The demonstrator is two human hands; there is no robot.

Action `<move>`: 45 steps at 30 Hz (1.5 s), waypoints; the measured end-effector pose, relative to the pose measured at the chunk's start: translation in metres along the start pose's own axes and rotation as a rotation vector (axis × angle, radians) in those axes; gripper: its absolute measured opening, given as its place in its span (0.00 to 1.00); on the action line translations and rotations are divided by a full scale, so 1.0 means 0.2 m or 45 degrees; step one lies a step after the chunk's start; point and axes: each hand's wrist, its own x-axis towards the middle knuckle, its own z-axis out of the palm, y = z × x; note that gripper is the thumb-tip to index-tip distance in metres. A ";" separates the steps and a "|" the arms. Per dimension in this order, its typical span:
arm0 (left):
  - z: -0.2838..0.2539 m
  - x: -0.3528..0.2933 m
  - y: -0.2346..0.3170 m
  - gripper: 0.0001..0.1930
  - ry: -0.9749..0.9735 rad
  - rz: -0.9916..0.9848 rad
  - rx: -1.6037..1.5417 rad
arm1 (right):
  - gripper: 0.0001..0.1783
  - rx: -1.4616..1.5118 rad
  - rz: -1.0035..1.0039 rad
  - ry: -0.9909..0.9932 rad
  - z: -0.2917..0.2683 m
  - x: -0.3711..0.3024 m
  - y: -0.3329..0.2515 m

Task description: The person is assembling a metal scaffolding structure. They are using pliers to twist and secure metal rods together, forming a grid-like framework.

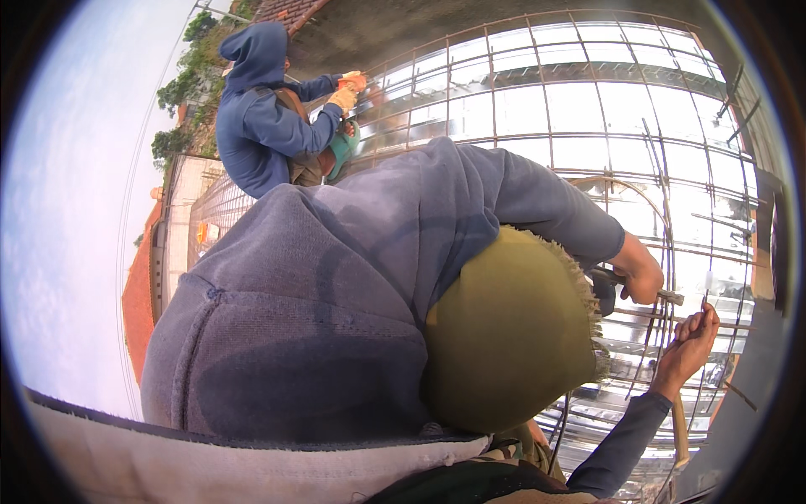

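Note:
Neither of my own hands can be made out. A co-worker in a grey-blue hoodie (pixel 294 336) and olive cap (pixel 508 336) bends right in front of me, hiding much of the lower middle. This person's bare hand (pixel 642 270) is closed near a black object (pixel 603 290) and a short pale tool head (pixel 670 297) at the steel bars. A second bare hand (pixel 690 343), in a matching dark sleeve (pixel 617 449), pinches something thin beside them; it appears to be the same co-worker's. Camouflage cloth (pixel 478 483) shows at the lower edge; whose it is stays unclear.
A grid of steel bars (pixel 546 88) stretches across the right side over shiny sheeting. Farther off, another person in a blue hood (pixel 260 126) and orange gloves (pixel 346 91) is at the grid. A pale wooden stick (pixel 680 433) stands at lower right; a pale strip (pixel 210 462) crosses below.

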 end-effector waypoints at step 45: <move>0.35 0.19 -0.33 0.25 -0.330 -0.026 0.284 | 0.10 -0.069 0.086 -0.132 -0.07 -0.17 0.14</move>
